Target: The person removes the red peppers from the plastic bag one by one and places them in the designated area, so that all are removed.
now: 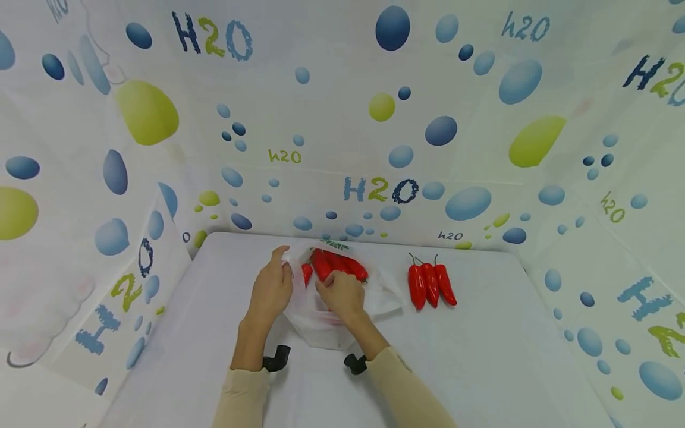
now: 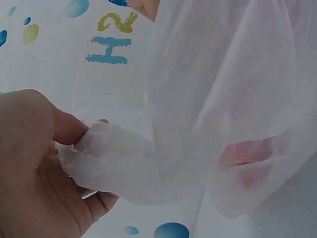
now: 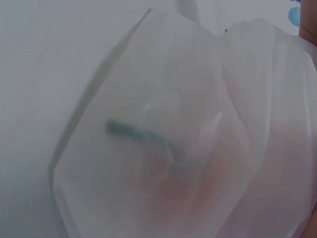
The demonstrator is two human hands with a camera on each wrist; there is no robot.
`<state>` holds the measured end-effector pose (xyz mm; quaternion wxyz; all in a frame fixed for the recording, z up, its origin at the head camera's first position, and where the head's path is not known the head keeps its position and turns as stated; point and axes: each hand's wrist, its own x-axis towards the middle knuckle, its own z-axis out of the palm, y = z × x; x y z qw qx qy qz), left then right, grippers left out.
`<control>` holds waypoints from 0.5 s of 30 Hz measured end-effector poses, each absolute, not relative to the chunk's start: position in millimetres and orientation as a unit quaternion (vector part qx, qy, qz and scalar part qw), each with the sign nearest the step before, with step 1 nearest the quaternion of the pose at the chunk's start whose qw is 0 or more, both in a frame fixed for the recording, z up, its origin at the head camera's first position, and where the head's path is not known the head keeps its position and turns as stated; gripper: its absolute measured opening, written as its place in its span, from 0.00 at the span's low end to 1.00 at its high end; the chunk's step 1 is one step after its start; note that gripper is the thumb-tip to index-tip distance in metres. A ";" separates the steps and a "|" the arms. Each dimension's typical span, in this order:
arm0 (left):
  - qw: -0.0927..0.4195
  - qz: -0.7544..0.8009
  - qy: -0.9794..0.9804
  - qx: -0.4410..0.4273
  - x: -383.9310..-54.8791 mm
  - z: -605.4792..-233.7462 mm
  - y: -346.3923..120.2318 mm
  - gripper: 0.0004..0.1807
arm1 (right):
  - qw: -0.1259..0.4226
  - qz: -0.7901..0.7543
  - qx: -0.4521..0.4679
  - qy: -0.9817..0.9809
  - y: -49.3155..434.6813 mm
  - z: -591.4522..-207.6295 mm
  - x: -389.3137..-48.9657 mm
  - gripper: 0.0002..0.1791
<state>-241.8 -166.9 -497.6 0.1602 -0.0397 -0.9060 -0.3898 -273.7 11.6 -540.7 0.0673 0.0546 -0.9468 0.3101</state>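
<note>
A thin white plastic bag [image 1: 379, 300] lies mouth-up on the table, with several red chili peppers [image 1: 335, 262] visible in its opening. My left hand [image 1: 272, 288] grips a bunched part of the bag on the left; its thumb and fingers [image 2: 67, 131] wrap the plastic. My right hand [image 1: 345, 292] reaches over the near rim into the bag, fingers curled down round a red pepper mostly hidden by the hand. Through the cloudy bag wall [image 3: 163, 64] in the right wrist view, a green stem [image 3: 131, 130] and blurred red show.
Three red chili peppers [image 1: 431, 284] lie side by side on the white table [image 1: 497, 356], right of the bag, stems pointing away. Patterned sheets [image 1: 342, 119] with bubbles and lettering rise behind the table and at both sides. Black wrist mounts [image 1: 276, 358] sit under the forearms.
</note>
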 end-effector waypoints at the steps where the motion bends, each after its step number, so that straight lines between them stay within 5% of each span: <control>1: 0.158 -0.390 -0.906 -0.039 -241.6 -497.7 -167.1 0.24 | 0.065 0.313 0.057 -0.946 10.8 -541.2 -274.0 0.14; 15: 0.159 -0.388 -0.907 -0.037 -244.2 -499.0 -170.0 0.24 | 0.053 0.333 0.099 -0.936 -6.3 -543.1 -283.3 0.12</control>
